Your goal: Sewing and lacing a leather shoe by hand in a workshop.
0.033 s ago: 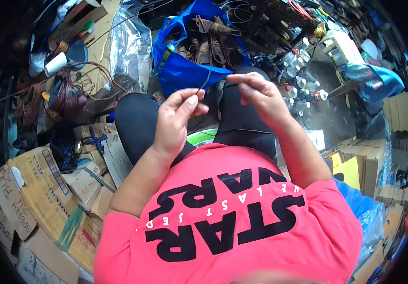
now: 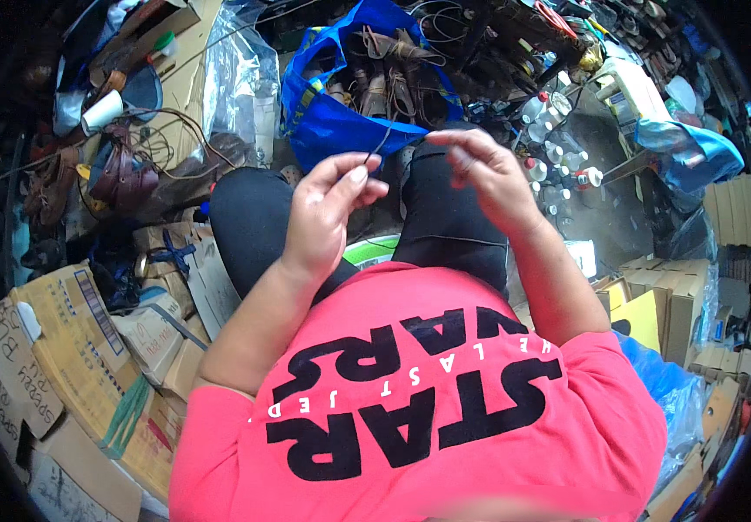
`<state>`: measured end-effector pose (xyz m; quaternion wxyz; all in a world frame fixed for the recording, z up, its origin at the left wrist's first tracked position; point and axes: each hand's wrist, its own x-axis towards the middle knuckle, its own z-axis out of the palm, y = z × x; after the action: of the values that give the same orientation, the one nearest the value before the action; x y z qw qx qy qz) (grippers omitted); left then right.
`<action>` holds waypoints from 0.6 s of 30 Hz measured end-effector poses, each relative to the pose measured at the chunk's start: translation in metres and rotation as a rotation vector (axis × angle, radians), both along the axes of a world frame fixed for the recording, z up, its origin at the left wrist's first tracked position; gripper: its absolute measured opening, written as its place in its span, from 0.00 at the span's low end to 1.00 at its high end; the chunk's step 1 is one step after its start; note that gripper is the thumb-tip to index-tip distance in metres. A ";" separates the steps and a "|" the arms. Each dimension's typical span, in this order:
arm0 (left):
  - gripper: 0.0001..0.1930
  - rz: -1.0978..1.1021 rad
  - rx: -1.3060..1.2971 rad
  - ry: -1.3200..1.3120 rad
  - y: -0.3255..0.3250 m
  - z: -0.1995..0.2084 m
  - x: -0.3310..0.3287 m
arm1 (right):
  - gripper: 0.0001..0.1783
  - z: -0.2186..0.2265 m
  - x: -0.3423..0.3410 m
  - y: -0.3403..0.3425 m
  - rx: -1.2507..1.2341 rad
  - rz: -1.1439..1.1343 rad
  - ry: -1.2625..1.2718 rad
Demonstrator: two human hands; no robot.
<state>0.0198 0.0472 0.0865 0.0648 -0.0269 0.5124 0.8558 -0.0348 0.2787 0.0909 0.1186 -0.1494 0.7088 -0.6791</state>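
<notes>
Bag (image 2: pixel 328 139) beyond hands (image 2: pixel 321 209), bottles (image 2: pixel 574 160) right

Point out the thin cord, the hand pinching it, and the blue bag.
Thin cord (image 2: pixel 382 143): head view, on its exposed upper stretch.
Left hand (image 2: pixel 325 198): head view, on the middle of its back.
Blue bag (image 2: pixel 330 137): head view, on its near wall.

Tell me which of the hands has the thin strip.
The left hand: the strip rises from its pinch, while the right hand is apart from it.
</notes>
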 end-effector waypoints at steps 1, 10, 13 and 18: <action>0.14 -0.022 -0.017 0.038 0.002 -0.003 -0.009 | 0.12 -0.002 -0.007 0.013 0.006 -0.023 -0.091; 0.24 -0.283 -1.026 0.503 0.071 -0.062 -0.054 | 0.23 -0.034 0.016 0.062 0.563 -0.244 -0.013; 0.20 -0.645 -0.853 0.295 0.058 -0.085 -0.023 | 0.25 -0.033 0.052 0.064 0.559 -0.141 -0.135; 0.17 -0.695 -0.999 0.585 0.045 -0.088 0.000 | 0.20 -0.020 0.070 0.063 0.871 0.171 0.348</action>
<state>0.0197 0.0919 -0.0015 0.1748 0.3458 0.8220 0.4174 0.0354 0.3415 0.0708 0.1051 -0.2553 0.9220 -0.2716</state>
